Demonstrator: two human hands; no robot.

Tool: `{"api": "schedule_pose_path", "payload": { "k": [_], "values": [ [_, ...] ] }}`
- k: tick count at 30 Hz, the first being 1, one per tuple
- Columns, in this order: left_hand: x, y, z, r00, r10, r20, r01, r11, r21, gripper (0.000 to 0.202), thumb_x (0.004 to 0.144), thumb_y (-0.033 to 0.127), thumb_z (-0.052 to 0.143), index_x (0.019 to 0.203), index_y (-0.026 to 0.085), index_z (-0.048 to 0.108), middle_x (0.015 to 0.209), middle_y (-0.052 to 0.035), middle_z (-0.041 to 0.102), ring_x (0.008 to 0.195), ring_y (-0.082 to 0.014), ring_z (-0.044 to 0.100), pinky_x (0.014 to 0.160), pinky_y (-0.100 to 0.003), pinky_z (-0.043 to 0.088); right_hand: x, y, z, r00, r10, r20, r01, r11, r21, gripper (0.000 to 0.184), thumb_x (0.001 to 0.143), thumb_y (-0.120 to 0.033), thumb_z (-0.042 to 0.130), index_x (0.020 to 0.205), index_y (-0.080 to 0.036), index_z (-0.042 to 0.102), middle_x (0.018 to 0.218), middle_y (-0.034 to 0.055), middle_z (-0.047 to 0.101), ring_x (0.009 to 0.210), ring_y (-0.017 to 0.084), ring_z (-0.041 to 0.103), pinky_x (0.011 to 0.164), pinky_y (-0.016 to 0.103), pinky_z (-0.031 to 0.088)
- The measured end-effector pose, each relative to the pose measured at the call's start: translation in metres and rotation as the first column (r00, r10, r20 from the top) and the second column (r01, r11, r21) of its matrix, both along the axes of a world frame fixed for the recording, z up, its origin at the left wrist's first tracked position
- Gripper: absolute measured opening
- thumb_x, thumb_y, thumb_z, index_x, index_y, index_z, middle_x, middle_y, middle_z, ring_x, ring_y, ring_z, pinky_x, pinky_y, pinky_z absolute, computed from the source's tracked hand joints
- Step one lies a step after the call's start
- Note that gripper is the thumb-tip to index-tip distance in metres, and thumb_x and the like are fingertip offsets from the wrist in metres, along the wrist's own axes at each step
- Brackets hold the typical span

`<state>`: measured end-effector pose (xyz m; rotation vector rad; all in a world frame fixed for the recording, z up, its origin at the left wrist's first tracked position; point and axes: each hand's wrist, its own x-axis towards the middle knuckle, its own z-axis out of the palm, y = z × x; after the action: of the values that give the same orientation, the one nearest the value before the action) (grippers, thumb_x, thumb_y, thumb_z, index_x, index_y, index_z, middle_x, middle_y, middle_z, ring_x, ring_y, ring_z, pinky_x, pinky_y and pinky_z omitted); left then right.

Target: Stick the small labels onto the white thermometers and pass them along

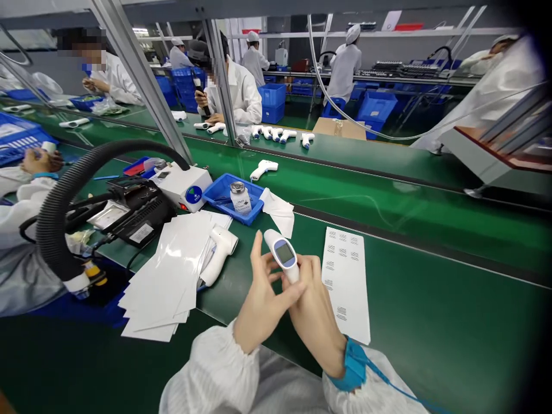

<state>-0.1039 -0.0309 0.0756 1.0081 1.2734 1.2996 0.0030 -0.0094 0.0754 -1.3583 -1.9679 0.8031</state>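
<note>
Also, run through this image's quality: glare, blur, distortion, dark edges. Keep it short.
Head view: the wide lens bows the green conveyor belt and its edges; glare shines off the white sheets and streaks the belt; the right edge darkens toward the corners; the infrared thermometer looks fairly sharp, with no obvious motion blur.

White gathered smock sleeves (211, 371) cover both arms, and a teal wrist strap (353, 365) trails a thin blue cord (399, 388) on the right.
</note>
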Motion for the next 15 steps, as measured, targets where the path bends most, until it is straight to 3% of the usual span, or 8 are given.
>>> {"api": "schedule_pose_path", "payload": {
  "k": [3, 6, 9, 12, 15],
  "values": [
    [0.021, 0.008, 0.006, 0.994, 0.055, 0.094, -0.056, 0.998, 0.009, 0.092, 0.085, 0.035, 0.065, 0.149, 0.038, -0.001, 0.127, -0.0077, 0.052, 0.121, -0.0227, 0.054, 0.107, -0.043, 0.04, 0.007, -0.01, 0.006, 0.995, 0.049, -0.084, -0.05, 0.999, -0.012, 0.035, 0.094, -0.018, 0.039, 0.128, -0.025, 0.042, 0.113, 0.0089, 0.048, 0.095, 0.021, 0.063, 0.073, 0.035, 0.057],
    [0.026, 0.008, 0.012, 0.985, 0.125, 0.122, -0.131, 0.99, 0.046, 0.079, 0.09, 0.032, 0.059, 0.149, 0.039, 0.006, 0.112, -0.0037, 0.057, 0.11, -0.0193, 0.06, 0.104, -0.041, 0.043, 0.009, -0.02, 0.006, 0.984, 0.128, -0.123, -0.129, 0.992, 0.0, 0.05, 0.092, -0.012, 0.039, 0.14, -0.026, 0.03, 0.122, 0.0108, 0.045, 0.109, 0.023, 0.059, 0.081, 0.037, 0.058],
    [0.027, 0.006, 0.016, 0.984, 0.16, 0.078, -0.165, 0.984, 0.066, 0.073, 0.092, 0.031, 0.055, 0.148, 0.038, 0.01, 0.101, -0.0023, 0.057, 0.098, -0.0187, 0.062, 0.097, -0.041, 0.048, 0.009, -0.026, 0.004, 0.967, 0.186, -0.173, -0.198, 0.979, -0.051, 0.057, 0.092, -0.013, 0.04, 0.144, -0.026, 0.023, 0.118, 0.011, 0.046, 0.099, 0.022, 0.061, 0.074, 0.036, 0.059],
    [0.024, 0.006, 0.017, 0.984, 0.177, -0.002, -0.177, 0.982, 0.062, 0.067, 0.092, 0.03, 0.054, 0.147, 0.038, 0.017, 0.117, -0.0054, 0.055, 0.099, -0.0196, 0.061, 0.097, -0.042, 0.048, 0.01, -0.026, 0.001, 0.958, 0.221, -0.184, -0.24, 0.966, -0.091, 0.053, 0.091, -0.014, 0.04, 0.142, -0.024, 0.027, 0.109, 0.01, 0.049, 0.089, 0.022, 0.063, 0.068, 0.036, 0.059],
    [0.017, 0.005, 0.015, 0.977, 0.205, -0.059, -0.202, 0.978, 0.052, 0.064, 0.092, 0.03, 0.054, 0.146, 0.038, 0.021, 0.133, -0.0073, 0.048, 0.111, -0.0229, 0.058, 0.102, -0.044, 0.045, 0.017, -0.014, 0.003, 0.929, 0.319, -0.186, -0.34, 0.936, -0.094, 0.051, 0.09, -0.015, 0.046, 0.138, -0.025, 0.034, 0.118, 0.0107, 0.051, 0.104, 0.023, 0.061, 0.082, 0.039, 0.058]
  ]
}}
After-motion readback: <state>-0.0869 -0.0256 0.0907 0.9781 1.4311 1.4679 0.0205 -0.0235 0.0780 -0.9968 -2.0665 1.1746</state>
